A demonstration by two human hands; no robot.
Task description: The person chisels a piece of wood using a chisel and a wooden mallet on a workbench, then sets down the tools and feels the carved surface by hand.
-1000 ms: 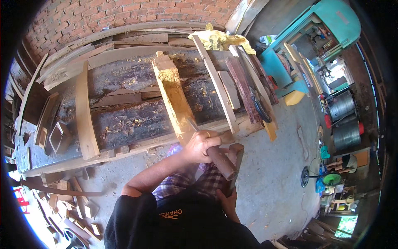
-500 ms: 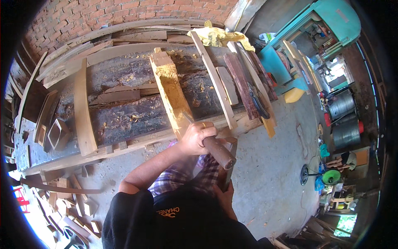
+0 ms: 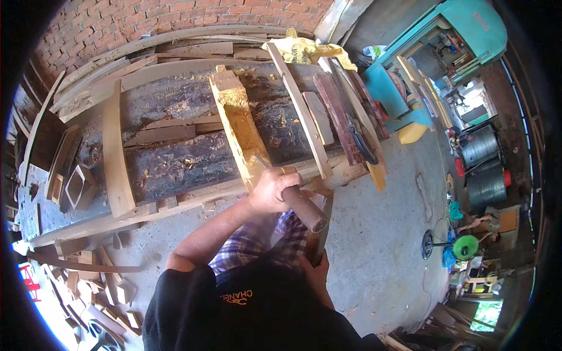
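Note:
A pale yellow, rough-hewn wooden block (image 3: pixel 239 120) lies across two dark logs (image 3: pixel 175 164). My left hand (image 3: pixel 270 188) is closed around a chisel with a thick round brown wooden handle (image 3: pixel 304 209). Its thin blade (image 3: pixel 261 162) touches the near end of the block. My right hand (image 3: pixel 316 272) sits lower, close to my body, and grips a dark wooden mallet (image 3: pixel 321 231) that points up toward the chisel handle. My black shirt hides part of that hand.
Several planks (image 3: pixel 116 155) lean on and across the logs before a brick wall (image 3: pixel 146 20). Wood offcuts (image 3: pixel 88 281) litter the concrete floor at the left. A teal machine (image 3: pixel 445 52), metal drums (image 3: pixel 483 167) and a yellow sack (image 3: pixel 304 50) stand to the right.
My left hand and the chisel have edged slightly up toward the block's near end. My right hand has stayed low with the mallet.

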